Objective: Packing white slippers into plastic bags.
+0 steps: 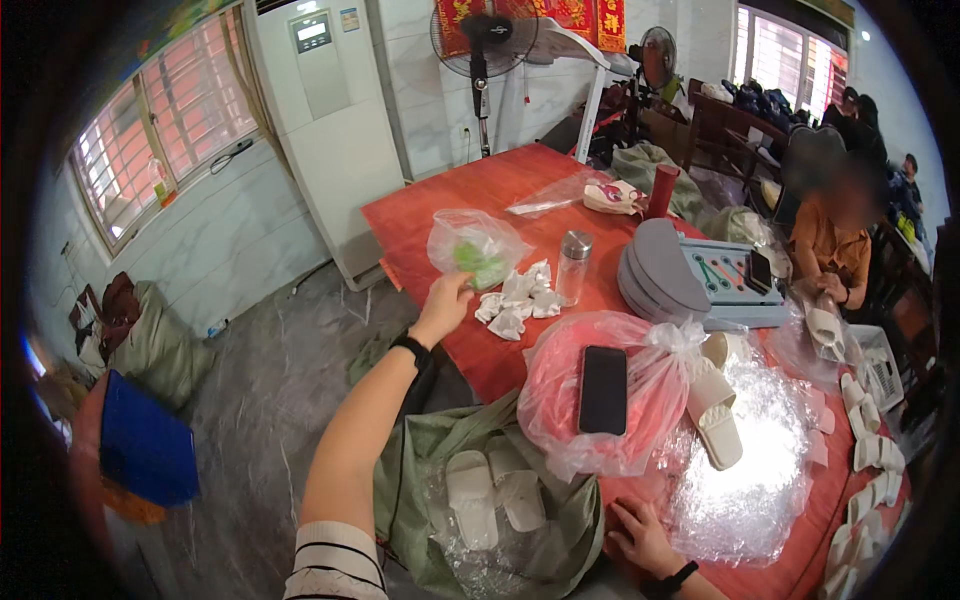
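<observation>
At the left side of the red table, my left hand [445, 306] reaches out with its fingers drawn together at the lower edge of a clear plastic bag [450, 238] with something green inside. Crumpled white tissues [520, 300] lie just right of that hand, beside a clear glass bottle [574, 268]. My right hand [643, 540] rests at the table's near edge, fingers apart and holding nothing. Close to it are a pink-filled plastic bag [555, 400] with a black phone [604, 390] on top, and a shiny stack of clear plastic wrappers [740, 500].
An open green sack [400, 530] in front of me holds pale slippers [472, 500]. More slippers [712, 415] lie on the table [440, 190] and along its right side. A grey case [665, 275] and a red cylinder [661, 192] stand farther back. A person [835, 250] sits at right.
</observation>
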### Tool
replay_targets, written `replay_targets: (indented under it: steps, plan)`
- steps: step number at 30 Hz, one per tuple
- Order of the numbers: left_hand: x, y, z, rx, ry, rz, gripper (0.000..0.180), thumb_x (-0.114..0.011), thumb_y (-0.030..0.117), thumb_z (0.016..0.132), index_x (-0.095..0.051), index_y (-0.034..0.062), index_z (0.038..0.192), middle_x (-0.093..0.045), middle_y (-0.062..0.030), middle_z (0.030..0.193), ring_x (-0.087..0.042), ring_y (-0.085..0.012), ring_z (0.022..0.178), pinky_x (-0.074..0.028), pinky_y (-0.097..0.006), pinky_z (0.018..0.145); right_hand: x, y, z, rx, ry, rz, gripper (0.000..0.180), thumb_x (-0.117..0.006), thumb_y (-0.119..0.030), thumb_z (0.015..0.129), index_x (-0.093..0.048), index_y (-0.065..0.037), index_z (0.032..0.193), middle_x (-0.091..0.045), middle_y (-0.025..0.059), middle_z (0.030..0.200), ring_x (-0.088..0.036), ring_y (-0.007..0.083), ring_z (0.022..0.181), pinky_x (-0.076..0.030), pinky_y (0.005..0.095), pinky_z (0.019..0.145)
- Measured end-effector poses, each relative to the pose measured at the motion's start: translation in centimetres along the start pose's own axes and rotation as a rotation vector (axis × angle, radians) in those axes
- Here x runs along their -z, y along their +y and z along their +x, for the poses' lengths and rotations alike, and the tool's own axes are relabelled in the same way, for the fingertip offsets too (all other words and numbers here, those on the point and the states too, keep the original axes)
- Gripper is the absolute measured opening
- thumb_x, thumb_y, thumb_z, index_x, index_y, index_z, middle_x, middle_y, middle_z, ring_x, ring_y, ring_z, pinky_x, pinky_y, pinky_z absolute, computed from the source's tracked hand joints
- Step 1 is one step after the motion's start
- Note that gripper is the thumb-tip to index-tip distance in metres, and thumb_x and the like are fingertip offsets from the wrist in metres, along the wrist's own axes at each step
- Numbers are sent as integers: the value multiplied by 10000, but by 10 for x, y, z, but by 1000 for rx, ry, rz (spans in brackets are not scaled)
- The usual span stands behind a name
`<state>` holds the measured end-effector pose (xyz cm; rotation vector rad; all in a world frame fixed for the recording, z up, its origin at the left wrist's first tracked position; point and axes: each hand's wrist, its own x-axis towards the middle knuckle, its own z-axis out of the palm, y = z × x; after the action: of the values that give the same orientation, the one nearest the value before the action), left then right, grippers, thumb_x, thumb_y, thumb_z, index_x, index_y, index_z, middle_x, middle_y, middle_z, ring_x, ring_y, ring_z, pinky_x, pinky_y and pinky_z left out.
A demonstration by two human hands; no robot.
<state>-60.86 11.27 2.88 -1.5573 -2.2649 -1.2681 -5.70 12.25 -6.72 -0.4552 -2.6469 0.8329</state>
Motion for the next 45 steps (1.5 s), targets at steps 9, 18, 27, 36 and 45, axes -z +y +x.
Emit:
replay_targets:
  steps: [9, 18, 27, 36, 45]
  plan:
    - [-64, -75, 115, -63, 60, 312, 489, -531, -31, 881, -541, 24, 1366, -537, -258, 1376, -498, -413, 1295, -406, -475, 1070, -6, 6, -5, -134, -78, 73, 569, -660, -173, 906, -490, -46, 1434, -459, 207, 1442, -452, 430, 1295, -362, 539, 1104]
    - [-72, -119, 142, 101, 99, 382, 394, -585, 158, 949, -573, 99, 1338, -568, -274, 1221, -564, -482, 1118, -478, -529, 926, -3, -3, -4, -110, -95, 65, 533, -644, -159, 912, -501, 3, 1399, -478, 236, 1380, -470, 436, 1242, -378, 531, 1060]
    - [-106, -83, 133, 118, -88, 702, 388, -594, 286, 948, -619, 217, 1329, -600, -167, 1178, -542, -389, 1142, -494, -527, 932, 1, -3, -2, -149, -113, -8, 548, -643, -144, 893, -500, 7, 1400, -494, 248, 1331, -498, 448, 1126, -419, 511, 980]
    - [-95, -64, 135, 222, -5, 789, 323, -610, 321, 937, -689, 110, 1167, -618, -80, 1219, -484, -361, 1229, -428, -548, 987, 1, -8, 1, -131, -107, -34, 563, -630, -147, 891, -487, 22, 1409, -491, 253, 1333, -494, 440, 1121, -415, 511, 977]
    - [-52, -39, 159, 214, 166, 588, 417, -604, 342, 947, -635, 123, 1301, -592, -32, 1369, -421, -348, 1305, -331, -629, 1008, -2, -7, 0, -115, -132, -63, 576, -620, -157, 885, -474, 31, 1410, -469, 245, 1395, -481, 434, 1178, -396, 507, 1018]
